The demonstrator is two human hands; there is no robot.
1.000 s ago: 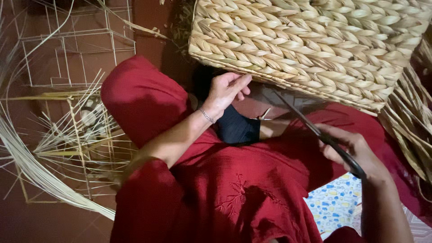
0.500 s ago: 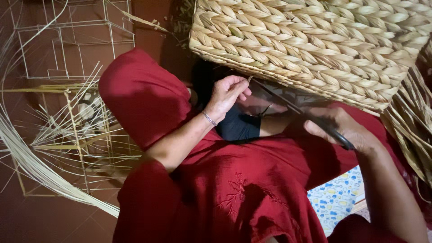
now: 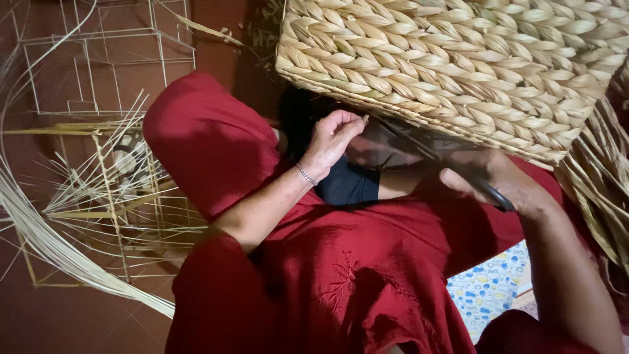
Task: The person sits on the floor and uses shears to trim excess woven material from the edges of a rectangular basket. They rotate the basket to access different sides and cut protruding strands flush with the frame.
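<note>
A large woven straw basket (image 3: 458,59) rests tilted on my lap, filling the upper right. My left hand (image 3: 331,141) pinches a thin strand at the basket's lower edge, a bracelet on its wrist. My right hand (image 3: 498,180) grips dark scissors (image 3: 426,147), whose blades point left, up under the basket's rim toward my left fingers. I wear red clothes (image 3: 314,275) over dark fabric (image 3: 347,187).
Wire basket frames (image 3: 105,59) and a half-woven frame with loose pale reeds (image 3: 111,196) lie on the reddish floor to the left. More woven straw (image 3: 599,190) stands at the right edge. A blue patterned cloth (image 3: 488,288) shows below my right arm.
My right hand has brought the scissors up and left, their tips now under the basket's rim near my left hand. My left hand has stayed at the rim.
</note>
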